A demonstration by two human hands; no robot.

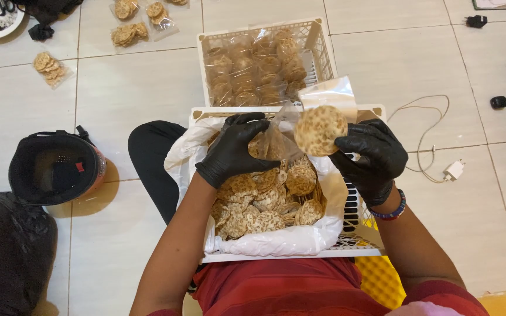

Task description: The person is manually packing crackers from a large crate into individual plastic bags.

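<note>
Two black-gloved hands work over a lap-held basket (355,248), seen from your head camera looking straight down. Your right hand (369,157) pinches one round, speckled cracker (320,130) between thumb and fingertips, holding it upright just at the mouth of a clear plastic bag (323,95). Your left hand (233,149) is closed on the lower part of that same bag, which already has a few crackers inside; the bag hangs just above the basket. A beaded bracelet (392,212) circles your right wrist.

The white plastic basket, lined with a white bag (276,241), sits across your lap and is piled with loose crackers (265,202) of the same kind. Directly beyond it on the tiled floor (399,64) stands a second white basket (322,47), filled with packed bags of crackers (253,73).

More small packed bags (129,32) lie at the top left of the floor, with another one (50,68) off by itself. To your left rests a black helmet (54,167), opening up, and a black plastic sack (7,251) below it. To your right, a white charger with its cable (434,146) trails over the tiles, well apart from the baskets. A yellow cushion (379,281) shows beneath the near basket.
</note>
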